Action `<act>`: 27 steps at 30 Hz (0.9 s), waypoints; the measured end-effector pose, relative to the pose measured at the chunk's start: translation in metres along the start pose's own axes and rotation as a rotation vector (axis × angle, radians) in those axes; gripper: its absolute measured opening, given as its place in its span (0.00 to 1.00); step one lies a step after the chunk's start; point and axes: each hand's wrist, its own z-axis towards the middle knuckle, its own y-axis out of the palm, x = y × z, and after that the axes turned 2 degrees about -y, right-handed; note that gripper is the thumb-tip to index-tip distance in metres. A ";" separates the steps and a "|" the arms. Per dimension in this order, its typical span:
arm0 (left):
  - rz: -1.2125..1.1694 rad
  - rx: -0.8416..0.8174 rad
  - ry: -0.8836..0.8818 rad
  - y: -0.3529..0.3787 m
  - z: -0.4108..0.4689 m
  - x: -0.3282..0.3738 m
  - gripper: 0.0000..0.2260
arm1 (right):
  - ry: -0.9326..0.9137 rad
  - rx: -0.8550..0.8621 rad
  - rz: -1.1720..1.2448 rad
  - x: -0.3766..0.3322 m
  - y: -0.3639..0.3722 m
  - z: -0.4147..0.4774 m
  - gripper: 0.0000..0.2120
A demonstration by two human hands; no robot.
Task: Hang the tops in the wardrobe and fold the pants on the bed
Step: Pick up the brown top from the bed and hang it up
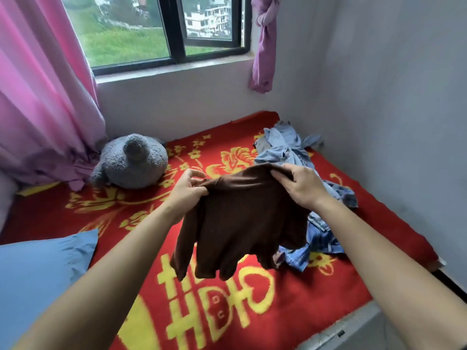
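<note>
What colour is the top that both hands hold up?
Dark brown top, plain, seen in the head view.

Both hands hold a brown top [240, 223] up over the red and yellow blanket [303, 311], in the middle of the view. The left hand [188, 189] pinches the upper edge at ten o'clock of the top, and the right hand [300, 185] grips it at one o'clock. A heap of jeans [285, 150] lies behind the top, at two o'clock. A grey plush toy [131, 161] lies at ten o'clock beside the pink curtain [38, 97]. A blue pillow [43, 271] is at eight o'clock.
</note>
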 end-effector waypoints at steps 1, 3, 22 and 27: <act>0.037 -0.062 -0.036 -0.003 -0.004 -0.002 0.17 | -0.043 -0.037 0.077 -0.007 0.003 0.005 0.15; 0.087 -0.168 -0.114 -0.005 -0.013 -0.006 0.21 | -0.120 -0.131 0.218 -0.016 0.010 0.016 0.13; -0.613 0.696 -0.190 0.032 -0.194 -0.048 0.20 | -0.398 -0.880 0.120 0.017 0.118 -0.001 0.14; -0.537 0.757 -0.185 0.051 -0.279 -0.017 0.06 | -0.593 -0.929 0.265 -0.050 0.130 -0.062 0.33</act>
